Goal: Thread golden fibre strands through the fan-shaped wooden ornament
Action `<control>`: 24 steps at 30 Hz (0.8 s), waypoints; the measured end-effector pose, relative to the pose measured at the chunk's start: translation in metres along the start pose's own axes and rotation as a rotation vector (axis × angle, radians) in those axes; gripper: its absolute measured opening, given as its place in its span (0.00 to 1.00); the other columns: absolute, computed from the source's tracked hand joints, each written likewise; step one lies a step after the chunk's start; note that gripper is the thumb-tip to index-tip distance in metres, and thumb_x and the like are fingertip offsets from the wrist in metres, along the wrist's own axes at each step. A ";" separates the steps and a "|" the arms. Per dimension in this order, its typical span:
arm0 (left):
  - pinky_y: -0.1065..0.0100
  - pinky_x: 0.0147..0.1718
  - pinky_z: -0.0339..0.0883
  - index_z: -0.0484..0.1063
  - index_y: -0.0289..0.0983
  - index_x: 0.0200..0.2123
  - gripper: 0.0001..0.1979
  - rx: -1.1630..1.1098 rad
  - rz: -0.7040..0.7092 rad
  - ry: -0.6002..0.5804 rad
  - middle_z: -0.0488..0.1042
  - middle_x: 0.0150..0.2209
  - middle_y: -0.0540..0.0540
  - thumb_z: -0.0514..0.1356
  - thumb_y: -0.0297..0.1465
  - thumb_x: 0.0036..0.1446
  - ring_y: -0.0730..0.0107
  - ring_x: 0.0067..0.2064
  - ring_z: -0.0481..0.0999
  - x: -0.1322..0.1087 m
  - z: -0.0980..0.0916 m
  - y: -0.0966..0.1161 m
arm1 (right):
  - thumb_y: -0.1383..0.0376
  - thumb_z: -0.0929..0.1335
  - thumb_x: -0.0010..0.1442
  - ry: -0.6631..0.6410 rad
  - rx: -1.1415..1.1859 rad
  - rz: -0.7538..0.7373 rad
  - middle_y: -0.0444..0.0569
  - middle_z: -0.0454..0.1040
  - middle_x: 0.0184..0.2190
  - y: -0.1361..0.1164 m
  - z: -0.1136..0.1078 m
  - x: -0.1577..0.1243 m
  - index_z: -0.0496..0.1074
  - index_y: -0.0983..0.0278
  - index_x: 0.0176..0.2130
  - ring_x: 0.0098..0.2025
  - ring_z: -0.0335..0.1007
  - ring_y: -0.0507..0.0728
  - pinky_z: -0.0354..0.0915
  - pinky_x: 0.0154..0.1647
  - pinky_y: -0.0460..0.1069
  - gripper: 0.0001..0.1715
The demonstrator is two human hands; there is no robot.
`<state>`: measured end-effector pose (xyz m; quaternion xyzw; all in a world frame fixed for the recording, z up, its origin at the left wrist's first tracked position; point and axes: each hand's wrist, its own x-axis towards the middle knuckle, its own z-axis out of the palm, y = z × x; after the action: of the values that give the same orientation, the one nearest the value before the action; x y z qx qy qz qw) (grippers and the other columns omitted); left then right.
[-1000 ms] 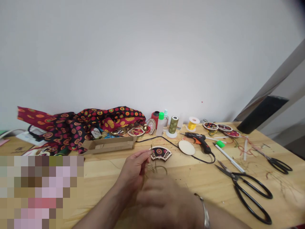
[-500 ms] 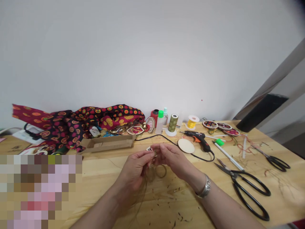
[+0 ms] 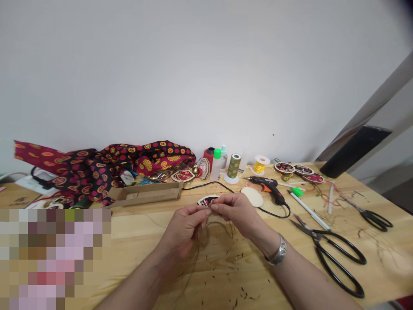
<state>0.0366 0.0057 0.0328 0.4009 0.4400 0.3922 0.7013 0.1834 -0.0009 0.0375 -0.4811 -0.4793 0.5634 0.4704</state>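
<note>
Presently, on the pale wooden bench [image 3: 130, 230], the bare left hand [image 3: 183, 229] and bare right hand [image 3: 238, 214] meet, thumb and forefinger of each apparently pinching thin olive-green cord [image 3: 203, 238]; exact strand hidden; the small fan-shaped ornament of pale cut wood and dark cloth [image 3: 203, 201] shows just behind the fingertips, partly covered; cord loops hang below; for good work, left pinch should act as firm anchor, right should draw gently; loops best spread apart, lest they tangle; tension light, sparing the openwork.
</note>
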 end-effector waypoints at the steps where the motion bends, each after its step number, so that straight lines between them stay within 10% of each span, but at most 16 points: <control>1: 0.77 0.15 0.42 0.71 0.32 0.18 0.07 0.001 0.003 0.003 0.57 0.12 0.56 0.64 0.30 0.40 0.83 0.16 0.52 0.000 0.000 0.000 | 0.64 0.71 0.44 0.005 -0.002 0.003 0.41 0.65 0.17 0.000 0.000 0.000 0.74 0.67 0.24 0.19 0.52 0.45 0.50 0.19 0.43 0.07; 24: 0.77 0.16 0.43 0.72 0.32 0.20 0.08 0.082 0.007 -0.008 0.61 0.14 0.54 0.64 0.32 0.41 0.84 0.16 0.54 -0.001 -0.002 -0.003 | 0.67 0.68 0.47 0.058 -0.263 -0.105 0.40 0.66 0.18 -0.004 0.000 -0.003 0.68 0.65 0.21 0.23 0.59 0.48 0.56 0.25 0.44 0.06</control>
<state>0.0353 0.0041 0.0302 0.4325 0.4516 0.3747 0.6845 0.1839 -0.0032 0.0419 -0.5291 -0.5596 0.4562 0.4459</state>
